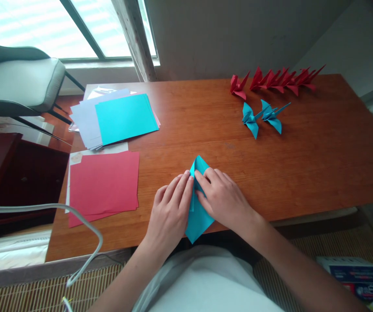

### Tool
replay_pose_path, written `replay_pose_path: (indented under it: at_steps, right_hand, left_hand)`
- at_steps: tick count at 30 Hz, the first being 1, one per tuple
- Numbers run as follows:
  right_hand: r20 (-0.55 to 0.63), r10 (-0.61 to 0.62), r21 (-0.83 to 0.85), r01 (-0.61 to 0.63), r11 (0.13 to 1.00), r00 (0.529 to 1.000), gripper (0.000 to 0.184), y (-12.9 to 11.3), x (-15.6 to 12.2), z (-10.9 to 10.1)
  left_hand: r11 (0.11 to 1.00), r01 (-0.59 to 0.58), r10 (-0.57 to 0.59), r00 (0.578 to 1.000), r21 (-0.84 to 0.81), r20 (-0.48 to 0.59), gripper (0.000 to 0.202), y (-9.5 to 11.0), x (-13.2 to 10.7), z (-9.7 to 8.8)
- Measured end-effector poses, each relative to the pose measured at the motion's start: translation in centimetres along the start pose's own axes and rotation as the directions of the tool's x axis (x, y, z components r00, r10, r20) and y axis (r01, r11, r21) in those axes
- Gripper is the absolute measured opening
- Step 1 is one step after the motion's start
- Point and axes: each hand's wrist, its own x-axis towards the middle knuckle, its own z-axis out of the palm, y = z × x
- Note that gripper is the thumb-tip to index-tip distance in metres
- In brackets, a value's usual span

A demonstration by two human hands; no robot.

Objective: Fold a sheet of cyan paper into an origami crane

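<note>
A folded piece of turquoise paper (199,222), diamond-shaped with pointed ends, lies at the table's front edge, its lower tip reaching past the edge. My left hand (173,203) is on its left side, fingers close together and pressed along the fold. From the right, my right hand (222,195) grips the paper, index finger and thumb at the central crease and the other fingers curled on its right side. Both hands hide parts of the paper. Two blue paper cranes (250,120) stand farther back on the right, in front of a row of several red paper cranes (284,81).
Turquoise sheets (126,119) lie over pale sheets (84,123) at the table's back left. Red sheets (105,184) lie nearer on the left. A white cable (98,236) arches over the front left corner. A chair (20,82) stands by the window.
</note>
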Motion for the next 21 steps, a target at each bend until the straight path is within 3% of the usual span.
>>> replay_pose_path:
  at_steps: [4, 13, 21]
  right_hand:
    - [-0.03, 0.052, -0.004, -0.052, 0.999, 0.998, 0.046, 0.4, 0.0, -0.1]
    - [-0.075, 0.058, 0.0, -0.058, 0.998, 0.996, 0.043, 2.3, 1.5, -0.1]
    - [-0.099, 0.047, -0.027, -0.05, 0.998, 0.994, 0.045, 2.4, 1.3, 0.4]
  left_hand:
    - [0.999, -0.04, 0.039, 0.998, 0.014, 0.044, 0.051, -0.4, -0.1, -0.3]
    - [0.993, -0.098, 0.089, 0.988, 0.071, 0.124, 0.052, -0.9, 0.0, -1.2]
    - [0.983, -0.167, 0.153, 0.974, 0.07, 0.164, 0.05, -1.2, 0.3, -1.5]
